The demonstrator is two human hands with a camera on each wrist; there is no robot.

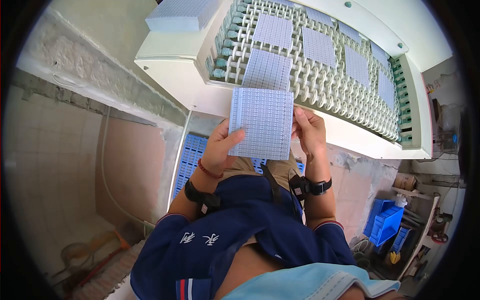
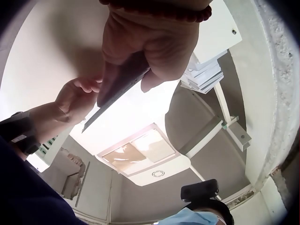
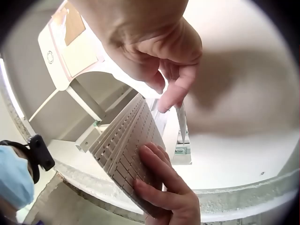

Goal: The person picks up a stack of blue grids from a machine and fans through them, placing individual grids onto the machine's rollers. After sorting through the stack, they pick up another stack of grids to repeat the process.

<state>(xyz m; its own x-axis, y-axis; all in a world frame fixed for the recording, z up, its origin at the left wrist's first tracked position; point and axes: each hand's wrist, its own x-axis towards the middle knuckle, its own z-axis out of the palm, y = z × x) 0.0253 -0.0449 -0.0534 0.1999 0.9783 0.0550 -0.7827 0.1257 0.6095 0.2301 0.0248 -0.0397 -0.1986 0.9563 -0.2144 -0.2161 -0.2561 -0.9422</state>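
A stack of pale blue printed circuit board panels [image 1: 262, 125], covered in a fine repeated pattern, stands upright before the person. My left hand [image 1: 221, 145] grips its left edge, thumb on the near face; in the right wrist view the left fingers [image 3: 161, 176] spread over the other face. At the opposite edge, my right hand [image 1: 311, 130] has its fingers curled, with thumb and fingertips pinching at the panel edge. Just beyond the stack, another panel [image 1: 267, 69] lies on the conveyor rollers [image 1: 320, 82] and is partly hidden behind the stack.
Several more panels [image 1: 356, 66] lie in rows on the rollers. A thick panel stack [image 1: 182, 14] sits on the machine's left end. The white machine rim [image 1: 170, 75] runs across in front. Blue bins [image 1: 386, 224] stand at lower right, and a blue slatted plastic surface [image 1: 190, 155] lies below.
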